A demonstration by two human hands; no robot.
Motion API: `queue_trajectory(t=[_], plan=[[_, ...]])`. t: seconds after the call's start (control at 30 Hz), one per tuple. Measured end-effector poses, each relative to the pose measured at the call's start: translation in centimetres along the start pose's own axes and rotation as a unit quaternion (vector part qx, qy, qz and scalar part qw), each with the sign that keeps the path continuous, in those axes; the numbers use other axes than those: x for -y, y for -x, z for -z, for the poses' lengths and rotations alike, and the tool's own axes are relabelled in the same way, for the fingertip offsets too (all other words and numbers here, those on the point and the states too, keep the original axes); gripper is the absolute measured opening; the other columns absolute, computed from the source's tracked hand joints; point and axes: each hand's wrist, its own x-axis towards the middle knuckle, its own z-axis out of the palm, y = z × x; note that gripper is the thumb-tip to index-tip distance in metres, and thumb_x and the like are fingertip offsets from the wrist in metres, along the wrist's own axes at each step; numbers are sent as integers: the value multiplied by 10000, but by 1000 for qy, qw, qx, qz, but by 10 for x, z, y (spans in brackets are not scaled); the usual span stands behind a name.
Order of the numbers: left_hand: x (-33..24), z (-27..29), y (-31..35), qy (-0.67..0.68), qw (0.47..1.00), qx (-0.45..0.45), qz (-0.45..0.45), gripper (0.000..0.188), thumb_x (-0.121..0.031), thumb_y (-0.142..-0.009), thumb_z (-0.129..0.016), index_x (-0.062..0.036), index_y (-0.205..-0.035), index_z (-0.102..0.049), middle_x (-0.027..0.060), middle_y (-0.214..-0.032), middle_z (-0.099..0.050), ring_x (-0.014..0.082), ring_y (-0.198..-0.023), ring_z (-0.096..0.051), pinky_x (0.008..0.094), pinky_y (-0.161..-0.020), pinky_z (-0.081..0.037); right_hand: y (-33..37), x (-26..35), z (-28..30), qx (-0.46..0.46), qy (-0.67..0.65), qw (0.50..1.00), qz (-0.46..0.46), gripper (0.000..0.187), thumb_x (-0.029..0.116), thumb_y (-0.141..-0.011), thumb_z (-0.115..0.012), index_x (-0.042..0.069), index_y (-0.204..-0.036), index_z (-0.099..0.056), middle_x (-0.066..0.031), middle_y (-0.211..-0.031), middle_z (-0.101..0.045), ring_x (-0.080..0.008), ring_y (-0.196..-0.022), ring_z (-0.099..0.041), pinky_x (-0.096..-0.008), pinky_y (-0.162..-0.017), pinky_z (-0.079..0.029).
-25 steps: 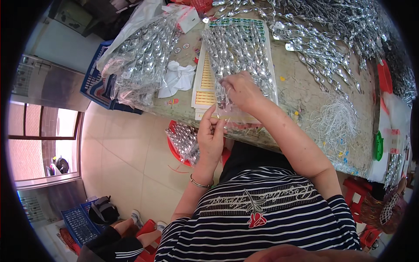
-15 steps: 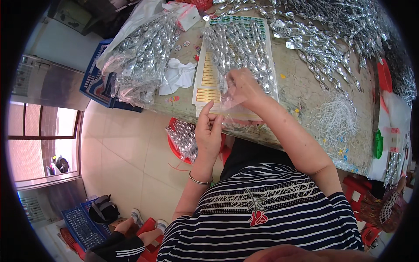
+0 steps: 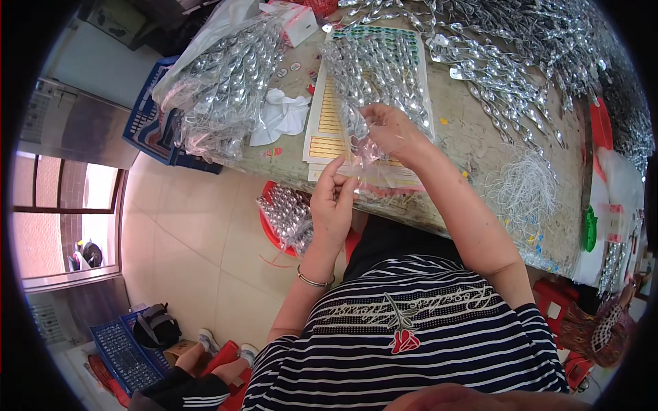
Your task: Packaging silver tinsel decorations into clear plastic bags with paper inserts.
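A long clear plastic bag [image 3: 373, 168] stretches between my two hands at the near edge of the table. My left hand [image 3: 334, 198] pinches its near end between thumb and fingers. My right hand [image 3: 391, 130] is closed on the bag farther up, its fingertips partly hidden. Silver twisted foil strands [image 3: 373, 75] lie just beyond that hand, running away from me; whether they are inside the bag I cannot tell. Beneath them is a stack of printed sheets [image 3: 322, 147] with yellow rows and, at the far end, green ones.
Left of the sheets lie a crumpled white tissue [image 3: 282, 113] and a large bag of silver strands [image 3: 229, 89], above a blue crate [image 3: 147, 130]. More strands [image 3: 507, 89] and white threads [image 3: 524, 181] cover the right side. A red basin [image 3: 271, 233] stands below the table edge.
My left hand has shifted slightly right and its fingers have curled in on the bag. My right hand has turned a little, and the plastic between them is gathered differently.
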Motion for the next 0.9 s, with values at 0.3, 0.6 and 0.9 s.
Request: queue_trajectory(t=[0.3, 0.6, 0.9], plan=[[2, 1, 0, -14, 1000, -6, -2, 421, -7, -923, -581, -21, -1337, -500, 20, -838, -596, 58, -719, -555, 206, -661, -487, -5, -9, -4, -44, 204, 977, 38, 427, 61, -689, -729, -27, -1091, -618, -162, -985, -681, -273, -872, -663, -371, -742, -510], [3, 5, 3, -31, 999, 0, 5, 417, -13, -929, -581, -20, -1338, -501, 12, -848, -602, 44, -730, -551, 189, -663, -476, -5, -15, -13, -144, 337, 915, 166, 190, 10, -708, -640, 10, -899, -641, -202, -853, -672, -392, -847, -638, -461, -742, -493], [8, 7, 3, -32, 999, 5, 5, 411, -6, -925, -581, -20, -1329, -507, 15, -850, -610, 46, -717, -548, 189, -661, -469, -17, -20, -20, -130, 277, 942, 137, 141, 139, -851, -599, 53, -950, -653, -179, -998, -658, -381, -972, -598, -477, -843, -467]])
